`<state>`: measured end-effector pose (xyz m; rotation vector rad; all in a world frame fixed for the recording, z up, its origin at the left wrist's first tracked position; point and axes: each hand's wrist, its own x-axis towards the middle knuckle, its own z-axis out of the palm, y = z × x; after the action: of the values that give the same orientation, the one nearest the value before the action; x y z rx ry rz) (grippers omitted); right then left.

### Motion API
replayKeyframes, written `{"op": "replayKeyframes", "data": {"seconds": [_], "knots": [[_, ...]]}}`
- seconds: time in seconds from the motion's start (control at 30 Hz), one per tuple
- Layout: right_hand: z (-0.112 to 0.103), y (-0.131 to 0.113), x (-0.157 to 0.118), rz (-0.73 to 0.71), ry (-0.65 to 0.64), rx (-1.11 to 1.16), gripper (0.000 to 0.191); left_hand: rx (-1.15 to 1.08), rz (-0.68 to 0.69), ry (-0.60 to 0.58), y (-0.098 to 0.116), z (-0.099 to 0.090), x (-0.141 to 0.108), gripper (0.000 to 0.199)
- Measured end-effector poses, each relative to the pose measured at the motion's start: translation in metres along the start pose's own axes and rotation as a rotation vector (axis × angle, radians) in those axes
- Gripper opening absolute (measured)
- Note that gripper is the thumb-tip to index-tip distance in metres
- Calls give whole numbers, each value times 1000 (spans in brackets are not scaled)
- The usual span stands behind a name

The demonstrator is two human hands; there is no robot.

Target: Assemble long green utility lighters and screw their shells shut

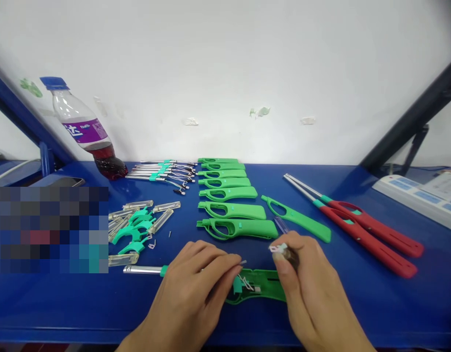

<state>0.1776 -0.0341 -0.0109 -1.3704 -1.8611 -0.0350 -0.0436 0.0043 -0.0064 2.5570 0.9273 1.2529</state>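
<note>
An open green lighter half-shell (273, 283) lies on the blue table, with a teal part (238, 285) and bent wires (246, 282) inside. Its silver metal tube (143, 270) sticks out to the left. My left hand (199, 283) is closed over the shell's left part, a thin pale piece (243, 262) between its fingertips. Above the shell's right part, my right hand (313, 283) grips a small part with a pink-and-white tip (278, 248); its darker body is mostly hidden in the palm. A purplish see-through piece (282, 225) shows behind that hand.
Several green half-shells (233, 211) stand in a column, one more (301, 220) beside them. Metal tubes with wires (159, 170), teal triggers (133, 230) and clear tanks (162, 221) lie left. Two red lighters (368, 239), a power strip (412, 195) and a bottle (86, 129) flank these.
</note>
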Motion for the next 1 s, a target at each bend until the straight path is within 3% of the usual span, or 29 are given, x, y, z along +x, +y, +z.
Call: {"op": "replayKeyframes", "data": {"seconds": [0.13,0.23,1.0], "knots": [[4,6,1,-63,-93,8,8,-17,-14,6,1,0,1,17],[4,5,2,-114,-139,26,16,-18,-25,-2,2,-1,1,17],[2,-2,1,-164,-153,102,21,-90,-17,-38,3,0,2,25]]}}
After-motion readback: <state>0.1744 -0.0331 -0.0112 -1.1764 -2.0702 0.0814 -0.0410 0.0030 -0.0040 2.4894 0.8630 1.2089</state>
